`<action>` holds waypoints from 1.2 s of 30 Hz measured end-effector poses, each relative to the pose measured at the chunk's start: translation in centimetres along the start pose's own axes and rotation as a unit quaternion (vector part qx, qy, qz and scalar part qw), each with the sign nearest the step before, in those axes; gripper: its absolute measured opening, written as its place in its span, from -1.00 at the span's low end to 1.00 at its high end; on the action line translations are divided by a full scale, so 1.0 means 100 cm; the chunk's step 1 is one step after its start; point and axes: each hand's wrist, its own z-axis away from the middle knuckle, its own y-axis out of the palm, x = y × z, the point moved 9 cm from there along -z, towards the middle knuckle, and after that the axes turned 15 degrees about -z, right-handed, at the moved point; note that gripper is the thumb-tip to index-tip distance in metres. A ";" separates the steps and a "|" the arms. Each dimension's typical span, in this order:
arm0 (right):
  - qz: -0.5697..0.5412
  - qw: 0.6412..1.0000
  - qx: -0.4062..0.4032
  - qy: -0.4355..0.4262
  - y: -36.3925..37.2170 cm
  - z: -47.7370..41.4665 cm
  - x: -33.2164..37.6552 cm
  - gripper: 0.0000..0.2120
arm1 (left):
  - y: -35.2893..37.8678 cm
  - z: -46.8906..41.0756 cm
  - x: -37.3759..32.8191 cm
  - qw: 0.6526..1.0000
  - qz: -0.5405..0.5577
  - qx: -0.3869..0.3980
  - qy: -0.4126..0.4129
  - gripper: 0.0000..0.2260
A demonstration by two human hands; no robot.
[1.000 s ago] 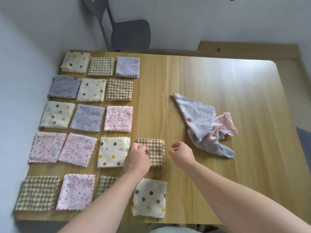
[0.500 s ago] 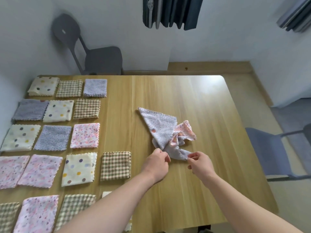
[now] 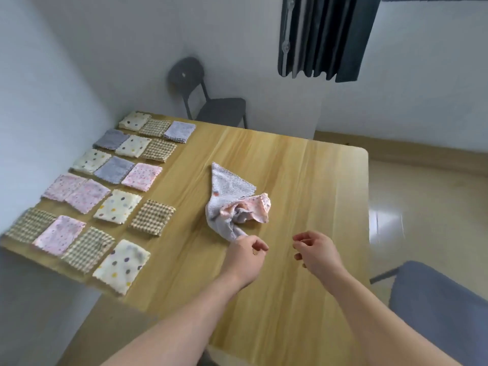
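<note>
crumpled grey cloth with pink cloth at bench centre, at 12 o'clock of the left hand; the grey tail meets its knuckles, but whether the grip pinches it cannot be told. right hand, at 3 o'clock: grip loosely curled, holding nothing.

Inside a plain, home-like room: a light wooden table set against bare white walls, a dark chair at upper centre, a grey-blue chair at lower right, dark curtains at upper right, a glossy tiled floor.
</note>
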 end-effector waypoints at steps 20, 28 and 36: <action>0.082 0.984 0.153 -0.035 -0.043 0.042 0.050 -0.88 | -0.015 0.100 -0.024 0.951 0.185 -0.155 -0.191 -0.87; 0.137 0.975 0.173 -0.034 -0.038 -0.012 0.059 -0.88 | -0.004 0.067 -0.028 0.939 0.201 -0.161 -0.230 -0.89; 0.242 0.934 0.240 -0.108 0.034 -0.144 0.090 -0.83 | 0.005 -0.009 -0.019 0.912 0.187 -0.195 -0.310 -0.86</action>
